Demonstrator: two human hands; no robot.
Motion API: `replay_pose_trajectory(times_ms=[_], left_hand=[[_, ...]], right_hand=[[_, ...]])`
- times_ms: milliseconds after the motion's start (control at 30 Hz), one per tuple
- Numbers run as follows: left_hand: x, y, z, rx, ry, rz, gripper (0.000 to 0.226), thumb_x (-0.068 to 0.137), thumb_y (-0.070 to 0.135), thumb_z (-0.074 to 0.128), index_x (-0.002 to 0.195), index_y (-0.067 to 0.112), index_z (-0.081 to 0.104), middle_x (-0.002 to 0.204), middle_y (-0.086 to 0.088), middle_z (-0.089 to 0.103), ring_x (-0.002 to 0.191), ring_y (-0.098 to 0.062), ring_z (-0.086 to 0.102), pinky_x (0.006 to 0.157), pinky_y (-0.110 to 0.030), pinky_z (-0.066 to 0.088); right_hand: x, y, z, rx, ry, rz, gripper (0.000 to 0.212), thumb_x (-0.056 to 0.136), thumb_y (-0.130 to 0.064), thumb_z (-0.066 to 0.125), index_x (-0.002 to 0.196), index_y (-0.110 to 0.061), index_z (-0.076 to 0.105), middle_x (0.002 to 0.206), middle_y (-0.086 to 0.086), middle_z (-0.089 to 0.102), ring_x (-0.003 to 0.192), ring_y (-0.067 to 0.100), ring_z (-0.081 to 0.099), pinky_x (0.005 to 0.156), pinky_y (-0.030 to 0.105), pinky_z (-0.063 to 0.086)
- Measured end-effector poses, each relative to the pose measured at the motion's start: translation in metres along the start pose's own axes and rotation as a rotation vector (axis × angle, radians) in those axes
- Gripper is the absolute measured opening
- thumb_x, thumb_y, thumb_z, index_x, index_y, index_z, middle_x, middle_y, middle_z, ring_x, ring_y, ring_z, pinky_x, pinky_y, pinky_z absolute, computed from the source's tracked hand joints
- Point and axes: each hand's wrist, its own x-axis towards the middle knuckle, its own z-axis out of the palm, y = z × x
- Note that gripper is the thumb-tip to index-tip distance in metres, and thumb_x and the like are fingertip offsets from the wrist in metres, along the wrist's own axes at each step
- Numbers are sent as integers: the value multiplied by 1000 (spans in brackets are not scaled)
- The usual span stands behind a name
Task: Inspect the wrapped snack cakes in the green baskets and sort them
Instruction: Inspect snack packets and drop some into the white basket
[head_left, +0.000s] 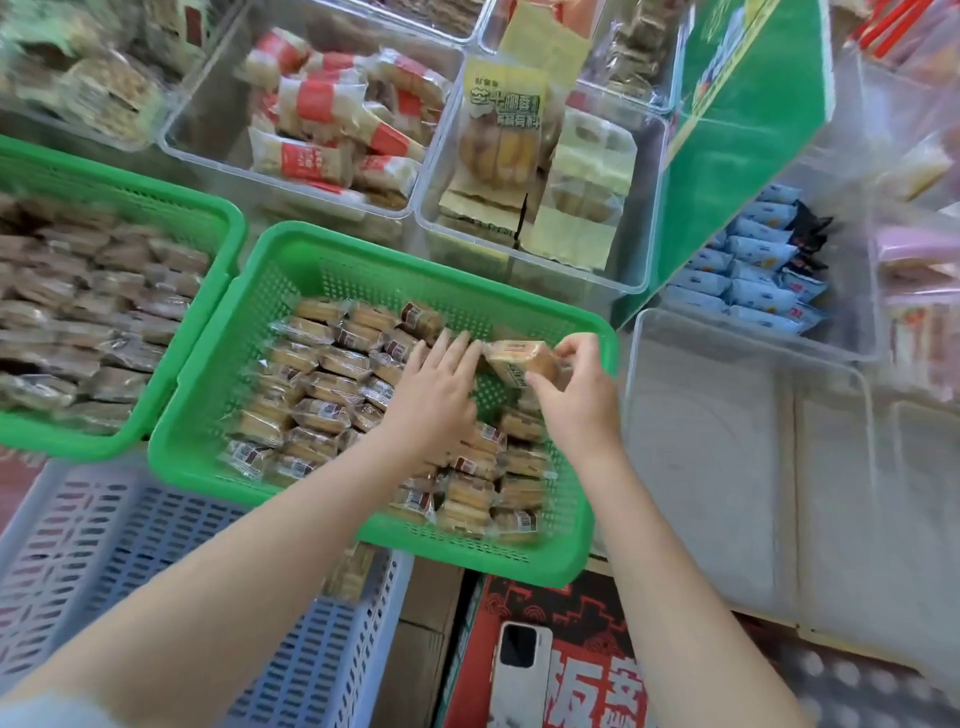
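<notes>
Sorting looks far from done: the right hand (574, 387) pinches one cake (522, 361), the left hand (439, 387) lies open-fingered over the still-full basket (332, 249).

The near basket (322, 249) of wrapped snack cakes (322, 387) sat right of a fuller basket (208, 208), overlapping a slatted crate (130, 540). Clear bins (441, 208) stood behind; a phone (522, 680) lay in front.
</notes>
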Motion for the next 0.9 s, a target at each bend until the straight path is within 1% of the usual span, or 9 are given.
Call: replay_pose_trajectory(times_ms=[67, 133, 233, 300, 400, 533, 700, 800, 900], left_hand=[[4, -11, 11, 39, -23, 16, 70, 106, 46, 27, 162, 16, -2, 170, -5, -5, 156, -21, -10, 125, -44, -8], [3, -17, 20, 57, -8, 42, 68, 106, 50, 22, 162, 17, 3, 169, -4, -8, 155, -20, -12, 125, -43, -10], [2, -20, 25, 34, 42, 54, 66, 105, 50, 19, 162, 17, 11, 169, -3, -4, 156, -18, -10, 124, -41, -13], [2, -18, 26, 28, 66, 43, 68, 102, 50, 17, 161, 17, 13, 170, -3, 1, 156, -19, -7, 124, -41, -12], [1, -13, 28, 31, 136, 12, 66, 102, 46, 22, 160, 16, 20, 168, -5, 16, 156, -21, 6, 124, -49, -8], [1, -11, 29, 5, 254, 98, 60, 101, 44, 28, 155, 20, 37, 163, -5, 32, 154, -24, 21, 124, -54, 1], [0, -14, 34, 68, 178, 173, 60, 102, 49, 26, 156, 24, 35, 165, -6, 28, 155, -26, 18, 123, -54, 4], [-3, -14, 36, 59, 196, 176, 58, 102, 48, 29, 156, 25, 35, 165, -6, 26, 155, -26, 16, 123, -57, 8], [-5, -12, 33, 19, 237, 168, 58, 102, 46, 30, 156, 24, 35, 166, -6, 25, 155, -27, 16, 123, -58, 12]], right_hand=[[9, 3, 10, -163, -64, -113, 30, 89, -16, 72, 100, -14, 44, 91, 3, 60, 80, 23, 56, 67, 32, 41], [16, 8, 21, -302, -110, -221, 27, 89, -13, 70, 97, -14, 44, 91, 4, 60, 85, 26, 55, 70, 35, 43], [21, 14, 38, -432, -152, -330, 23, 89, -13, 70, 104, -10, 52, 97, 8, 62, 93, 29, 57, 77, 39, 47], [22, 18, 46, -483, -150, -367, 27, 84, -11, 75, 104, -7, 57, 96, 10, 63, 90, 31, 59, 77, 41, 49], [25, 24, 54, -556, -71, -441, 31, 71, -11, 85, 94, -6, 64, 88, 9, 63, 82, 31, 60, 70, 39, 50], [33, 24, 50, -575, 25, -474, 17, 74, -10, 83, 81, -4, 69, 87, 13, 57, 82, 33, 55, 65, 41, 49], [31, 24, 46, -533, -67, -471, 10, 82, -4, 74, 81, -4, 64, 79, 11, 58, 72, 33, 59, 53, 39, 51], [29, 21, 45, -505, -132, -449, 8, 87, -1, 64, 85, -6, 59, 83, 11, 60, 77, 35, 60, 58, 40, 49], [25, 21, 45, -429, -67, -484, 12, 87, 2, 64, 82, -6, 57, 78, 9, 59, 70, 30, 58, 55, 35, 45]])
